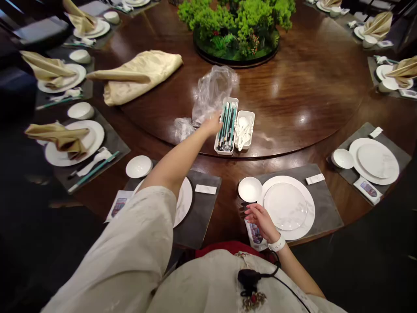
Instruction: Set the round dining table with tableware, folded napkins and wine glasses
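Observation:
My left hand reaches across to the left edge of a long white box of chopsticks. Blur hides how its fingers sit there, so a grip cannot be made out. Right beside that box, a smaller white box holds white spoons. Nearer my body, my right hand hovers with loosely bent, parted fingers and nothing in them. Under and around it are a printed white packet, a white plate and a small bowl.
Crumpled clear plastic lies left of the boxes, with a folded gold cloth farther left. A planted centrepiece stands at the back of the round wooden turntable. Place settings on grey mats ring the table.

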`<state>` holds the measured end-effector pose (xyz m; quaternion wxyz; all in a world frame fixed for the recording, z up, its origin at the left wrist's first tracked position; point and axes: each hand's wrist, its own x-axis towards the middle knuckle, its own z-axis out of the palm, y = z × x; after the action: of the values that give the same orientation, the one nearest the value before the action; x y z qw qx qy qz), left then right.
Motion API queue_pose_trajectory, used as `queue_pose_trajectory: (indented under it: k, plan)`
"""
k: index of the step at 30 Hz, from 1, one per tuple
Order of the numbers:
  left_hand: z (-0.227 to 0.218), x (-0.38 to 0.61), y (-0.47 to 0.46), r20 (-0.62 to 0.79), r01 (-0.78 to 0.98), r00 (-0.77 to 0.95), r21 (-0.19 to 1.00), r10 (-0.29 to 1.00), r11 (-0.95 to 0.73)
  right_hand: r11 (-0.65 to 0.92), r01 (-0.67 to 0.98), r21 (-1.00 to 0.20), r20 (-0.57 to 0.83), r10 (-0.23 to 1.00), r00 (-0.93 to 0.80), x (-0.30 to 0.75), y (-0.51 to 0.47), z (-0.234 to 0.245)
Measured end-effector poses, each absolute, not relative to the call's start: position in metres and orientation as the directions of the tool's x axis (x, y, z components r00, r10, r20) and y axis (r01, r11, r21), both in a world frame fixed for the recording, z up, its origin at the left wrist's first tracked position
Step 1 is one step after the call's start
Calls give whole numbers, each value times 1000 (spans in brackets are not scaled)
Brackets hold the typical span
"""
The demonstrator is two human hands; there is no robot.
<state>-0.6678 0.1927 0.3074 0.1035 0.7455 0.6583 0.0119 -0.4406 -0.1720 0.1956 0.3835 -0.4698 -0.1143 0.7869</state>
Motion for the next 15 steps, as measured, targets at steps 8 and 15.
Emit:
queue_pose_trajectory:
  k: [8, 15]
  plan:
    - [278, -664, 198, -393, 860, 435, -86, 810, -504, -683, -546, -485, -705, 675, -218, -434, -153, 187]
    - [265, -661, 183, -340, 774, 505, -228, 794, -590, -698, -552, -456, -698, 666, -265, -446, -146, 200]
